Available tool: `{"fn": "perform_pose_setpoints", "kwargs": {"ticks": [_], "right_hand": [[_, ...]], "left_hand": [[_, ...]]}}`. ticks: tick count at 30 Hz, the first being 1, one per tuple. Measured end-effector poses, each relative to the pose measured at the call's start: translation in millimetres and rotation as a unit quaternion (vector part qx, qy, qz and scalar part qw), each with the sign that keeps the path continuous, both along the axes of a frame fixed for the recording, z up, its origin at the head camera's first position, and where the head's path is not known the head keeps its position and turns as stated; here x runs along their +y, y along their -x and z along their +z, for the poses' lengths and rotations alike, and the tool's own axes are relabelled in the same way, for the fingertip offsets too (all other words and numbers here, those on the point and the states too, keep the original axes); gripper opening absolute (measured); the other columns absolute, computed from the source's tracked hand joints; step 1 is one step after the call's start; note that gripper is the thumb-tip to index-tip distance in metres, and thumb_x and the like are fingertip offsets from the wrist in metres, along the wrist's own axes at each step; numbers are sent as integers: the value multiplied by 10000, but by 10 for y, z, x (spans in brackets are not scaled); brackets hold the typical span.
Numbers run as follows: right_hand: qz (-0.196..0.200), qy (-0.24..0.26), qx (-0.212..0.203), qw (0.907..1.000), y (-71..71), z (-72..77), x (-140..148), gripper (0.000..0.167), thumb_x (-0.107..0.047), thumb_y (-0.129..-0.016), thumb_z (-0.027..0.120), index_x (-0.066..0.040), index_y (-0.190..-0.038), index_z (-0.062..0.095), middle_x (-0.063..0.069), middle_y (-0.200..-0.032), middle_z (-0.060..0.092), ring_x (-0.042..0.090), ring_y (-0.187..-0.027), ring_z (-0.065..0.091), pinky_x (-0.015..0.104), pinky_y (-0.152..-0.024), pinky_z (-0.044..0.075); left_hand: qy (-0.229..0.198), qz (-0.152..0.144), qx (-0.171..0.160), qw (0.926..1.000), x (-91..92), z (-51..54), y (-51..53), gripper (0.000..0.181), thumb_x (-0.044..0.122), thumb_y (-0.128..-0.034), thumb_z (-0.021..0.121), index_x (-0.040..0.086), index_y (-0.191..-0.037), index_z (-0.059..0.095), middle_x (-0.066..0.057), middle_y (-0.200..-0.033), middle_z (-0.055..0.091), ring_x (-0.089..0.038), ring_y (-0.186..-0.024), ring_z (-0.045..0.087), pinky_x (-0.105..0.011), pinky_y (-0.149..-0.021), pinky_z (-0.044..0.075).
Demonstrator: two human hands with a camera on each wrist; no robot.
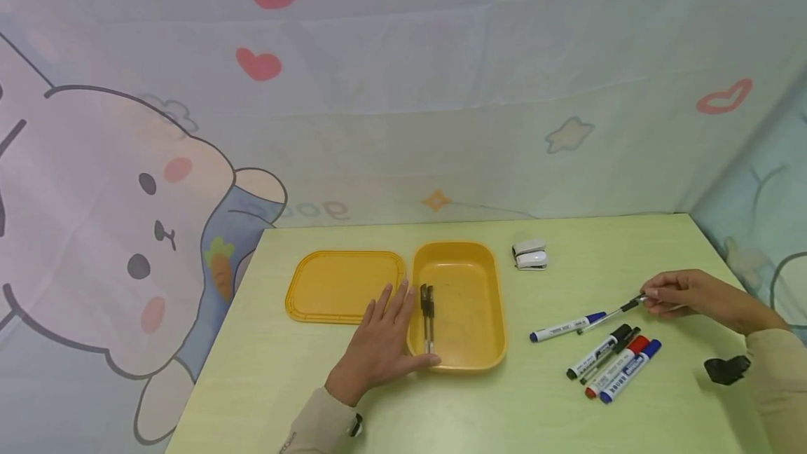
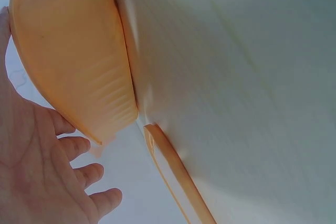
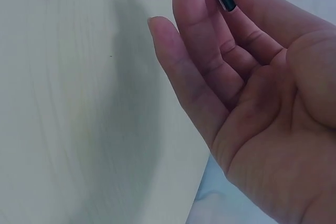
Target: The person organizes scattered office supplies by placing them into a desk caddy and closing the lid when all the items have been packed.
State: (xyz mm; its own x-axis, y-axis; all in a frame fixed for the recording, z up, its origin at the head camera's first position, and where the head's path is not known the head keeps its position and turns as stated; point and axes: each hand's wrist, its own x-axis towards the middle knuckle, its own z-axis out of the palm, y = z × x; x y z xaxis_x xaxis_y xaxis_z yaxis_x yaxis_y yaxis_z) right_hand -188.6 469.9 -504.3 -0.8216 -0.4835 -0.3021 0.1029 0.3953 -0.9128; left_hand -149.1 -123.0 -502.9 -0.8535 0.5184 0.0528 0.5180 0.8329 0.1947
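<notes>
Nearest, one left hand, mine: fingers straight and spread along the left side of a yellow box, thumb at its near edge, grasping nothing. Near right, on the tabletop, a group of four, outstanding: blue marker, red marker, black-capped clear pen, black marker. Just beyond, also outstanding, a second blue marker. Beside it, one clear pen with a black grip, its far end pinched between thumb and fingers of my right hand, well apart from the box. In the box, two black-capped pens, side by side along the left wall. I judged the boxing of pens part-done: two in, one in hand, five lying out. Farther, one yellow lid, flat left of the box, not fitted; one white item, apparently a stapler. Writing: dark print on the markers, too small to read; faint lettering on the backdrop, only a double "o" discernible. No brand could be made out.
</notes>
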Motion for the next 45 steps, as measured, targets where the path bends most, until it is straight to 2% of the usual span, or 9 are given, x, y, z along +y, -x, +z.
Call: {"fn": "perform_pose_setpoints", "kwargs": {"ticks": [7, 17, 24, 28, 38, 45], "right_hand": [[-7, -26, 197, 9998, -22, 61, -10, 385, -127, -1094, 461, 183, -1318, 503, 108, -1189, 733, 134, -1055, 713, 321, -864, 593], [-59, -40, 608, 9981, -25, 108, -25, 354, -105, -1098, 440, 166, -1315, 506, 128, -1174, 729, 196, -1054, 719, 322, -858, 596], [-252, -147, 627, 9976, 7, 155, -85, 366, -137, -1099, 452, 139, -1334, 505, 132, -1182, 714, 206, -1062, 714, 286, -866, 587], [-344, -283, 630, 9970, 32, 189, -173, 399, -180, -1097, 471, 136, -1338, 502, 185, -1191, 690, 227, -1073, 710, 286, -873, 585], [-386, -79, 552, 9977, 134, 228, -379, 409, -193, -1090, 493, 140, -1328, 491, 192, -1160, 692, 301, -1063, 704, 328, -884, 590], [-314, -140, 620, 9975, 217, 264, -522, 425, -239, -1084, 512, 116, -1317, 525, 225, -1165, 671, 366, -1079, 688, 323, -888, 586]], "left_hand": [[37, -9, 65, 10000, 4, -7, 1, 1155, 872, -845, 437, 87, -1641, 144, -95, -1715, 96, -368, -1564, 124, -596, -1212, 214], [72, -21, 89, 9999, 4, -11, -1, 1157, 871, -845, 439, 79, -1638, 153, -94, -1717, 86, -366, -1565, 120, -596, -1211, 215], [86, -50, 97, 9999, 6, 5, -7, 1154, 858, -850, 455, 65, -1635, 161, -106, -1714, 95, -379, -1562, 126, -602, -1208, 218], [98, -48, 97, 9999, 8, 8, -7, 1154, 859, -850, 452, 65, -1635, 161, -108, -1713, 97, -378, -1562, 125, -601, -1209, 218], [70, -70, 156, 9998, 1, -2, -6, 1155, 857, -851, 455, 66, -1636, 151, -108, -1713, 99, -380, -1561, 129, -602, -1207, 220], [79, -77, 151, 9998, 1, 16, -4, 1150, 854, -853, 455, 66, -1636, 155, -111, -1712, 102, -380, -1559, 136, -602, -1206, 223]]}}
